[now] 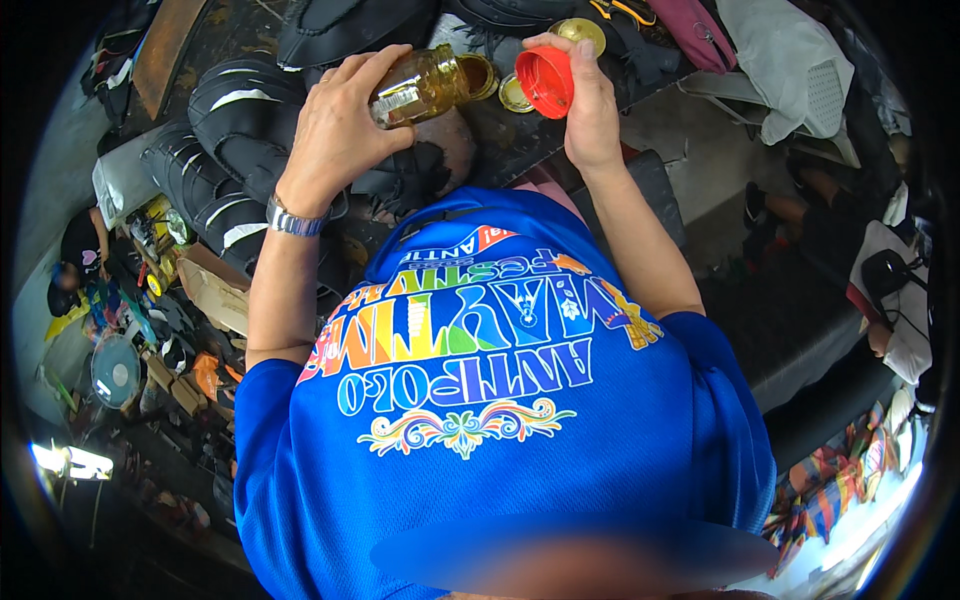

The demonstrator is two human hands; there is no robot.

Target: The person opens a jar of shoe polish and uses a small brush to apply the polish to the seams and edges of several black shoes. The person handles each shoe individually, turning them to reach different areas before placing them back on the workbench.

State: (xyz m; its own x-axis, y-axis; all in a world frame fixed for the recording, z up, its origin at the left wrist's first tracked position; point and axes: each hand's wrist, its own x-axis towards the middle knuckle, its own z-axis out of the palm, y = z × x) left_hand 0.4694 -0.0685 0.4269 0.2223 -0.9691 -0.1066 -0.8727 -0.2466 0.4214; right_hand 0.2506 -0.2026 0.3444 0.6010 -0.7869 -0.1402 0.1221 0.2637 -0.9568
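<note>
- Left hand [345, 122]: curled around a yellow-brown, cylindrical glass jar [418, 90], tipped sideways, its mouth facing right.
- Right hand [592, 112]: pinching a round red plastic cap [546, 82] near the jar's mouth.
- Round gold-coloured lid [583, 35]: just beside the right hand.

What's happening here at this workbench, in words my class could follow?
A person in a blue shirt has a glass jar tipped on its side in the left hand, its mouth facing right. The right hand grips a red plastic cap, apart from the jar. Whether anything is pouring is unclear. Black stitched pieces lie left of the jar.
</note>
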